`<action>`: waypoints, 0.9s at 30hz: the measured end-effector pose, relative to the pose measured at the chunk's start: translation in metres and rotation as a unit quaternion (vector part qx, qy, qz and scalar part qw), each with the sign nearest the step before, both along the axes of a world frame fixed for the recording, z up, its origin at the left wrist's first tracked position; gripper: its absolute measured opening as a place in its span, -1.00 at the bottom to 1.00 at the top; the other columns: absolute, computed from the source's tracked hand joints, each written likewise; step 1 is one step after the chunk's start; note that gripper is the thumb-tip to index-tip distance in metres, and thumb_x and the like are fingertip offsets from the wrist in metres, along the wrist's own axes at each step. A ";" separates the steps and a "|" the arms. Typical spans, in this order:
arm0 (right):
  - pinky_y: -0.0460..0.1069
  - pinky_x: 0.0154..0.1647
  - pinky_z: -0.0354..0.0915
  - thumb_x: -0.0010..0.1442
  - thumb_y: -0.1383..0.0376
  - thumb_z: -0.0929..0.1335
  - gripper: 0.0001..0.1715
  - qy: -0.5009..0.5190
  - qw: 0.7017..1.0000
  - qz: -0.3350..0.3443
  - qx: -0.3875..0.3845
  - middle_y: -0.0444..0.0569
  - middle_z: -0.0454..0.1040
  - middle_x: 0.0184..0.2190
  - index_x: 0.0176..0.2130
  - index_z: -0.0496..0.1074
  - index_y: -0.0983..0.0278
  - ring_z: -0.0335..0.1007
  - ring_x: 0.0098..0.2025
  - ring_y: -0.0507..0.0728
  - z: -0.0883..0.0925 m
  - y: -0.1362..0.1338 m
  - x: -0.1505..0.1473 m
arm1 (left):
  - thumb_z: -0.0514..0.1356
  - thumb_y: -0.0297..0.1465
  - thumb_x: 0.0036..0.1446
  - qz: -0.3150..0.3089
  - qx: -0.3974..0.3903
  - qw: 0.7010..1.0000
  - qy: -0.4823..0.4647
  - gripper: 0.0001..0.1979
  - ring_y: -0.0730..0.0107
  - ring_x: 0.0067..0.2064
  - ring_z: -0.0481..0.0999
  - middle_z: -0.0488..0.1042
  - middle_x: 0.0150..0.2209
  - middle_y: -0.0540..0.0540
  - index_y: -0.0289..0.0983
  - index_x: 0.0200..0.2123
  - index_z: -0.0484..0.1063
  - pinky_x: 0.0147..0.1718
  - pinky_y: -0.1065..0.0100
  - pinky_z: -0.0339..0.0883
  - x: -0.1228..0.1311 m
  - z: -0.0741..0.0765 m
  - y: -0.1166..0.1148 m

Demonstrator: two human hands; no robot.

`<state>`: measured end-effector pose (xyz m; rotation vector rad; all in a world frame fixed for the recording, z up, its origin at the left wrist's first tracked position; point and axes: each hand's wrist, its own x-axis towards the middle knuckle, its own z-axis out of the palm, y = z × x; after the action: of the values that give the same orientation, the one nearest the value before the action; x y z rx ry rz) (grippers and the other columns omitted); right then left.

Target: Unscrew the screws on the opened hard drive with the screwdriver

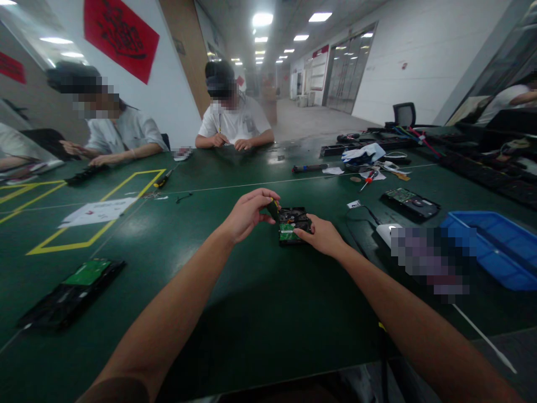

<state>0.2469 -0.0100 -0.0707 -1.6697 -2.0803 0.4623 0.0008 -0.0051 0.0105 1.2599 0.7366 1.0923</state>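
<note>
In the middle of the green table lies a black hard drive (289, 239) with a green circuit board facing up. My left hand (247, 217) pinches the dark and yellow handle of a screwdriver (273, 210) over the drive's left edge. The tool's tip cannot be made out. My right hand (324, 235) grips the drive from its right side, thumb on top near the board and fingers along the edge.
A second hard drive (410, 203) and a blue tray (495, 246) are at right; another drive-like unit (69, 296) lies at left. Beyond are a yellow-black screwdriver (164, 178), a red-handled screwdriver (369, 179) and a cloth (363, 153). Co-workers (235, 117) sit across the table.
</note>
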 end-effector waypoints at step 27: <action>0.00 -0.26 0.23 0.28 -0.08 0.39 -0.36 -0.007 1.000 0.007 0.012 0.04 0.57 -0.24 0.16 0.43 0.26 0.49 -0.21 0.20 -0.002 0.001 0.001 | 0.27 -0.37 0.16 -0.008 0.017 1.000 -0.002 -0.85 0.24 -0.11 0.55 0.57 -0.16 -0.19 -0.30 -0.20 0.50 -0.29 0.33 0.45 0.002 0.001 -0.002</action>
<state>0.2474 -0.0086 -0.0725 -1.6499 -2.1002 0.4291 0.0026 -0.0069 0.0118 1.2904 0.7062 1.0986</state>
